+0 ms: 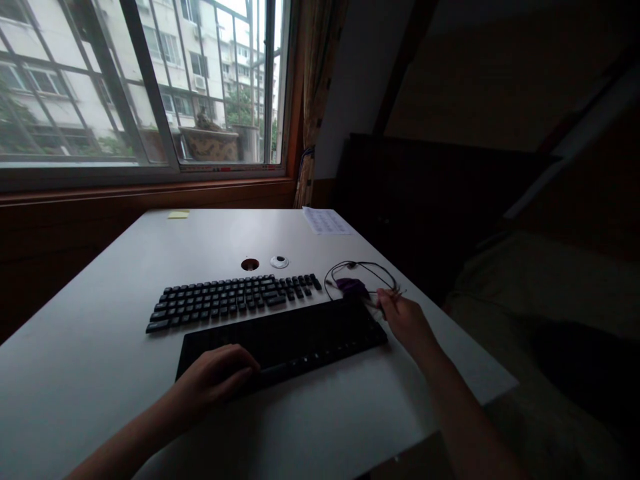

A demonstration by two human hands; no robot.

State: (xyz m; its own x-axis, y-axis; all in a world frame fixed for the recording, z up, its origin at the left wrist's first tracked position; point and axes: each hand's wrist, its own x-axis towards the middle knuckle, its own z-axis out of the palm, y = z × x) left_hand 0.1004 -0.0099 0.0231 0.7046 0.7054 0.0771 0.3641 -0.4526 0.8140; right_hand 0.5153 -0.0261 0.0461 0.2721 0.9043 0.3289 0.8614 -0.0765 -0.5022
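Note:
A black keyboard body without its keycaps lies slightly slanted on the white table. My left hand lies over its left end, fingers bent on top and thumb along the near edge, gripping it. Just beyond the keyboard's right end, my right hand is closed in a pinch. Thin, light-coloured bits stick out at its fingertips, too small and dark to name. A dark purple cloth lies beside those fingertips, inside a loop of black cable. Loose black keycaps are set out in keyboard order behind the body.
The white table has a round cable hole with its white cover alongside. A printed sheet lies at the back right, a yellow sticky note at the back left. Beyond is a barred window.

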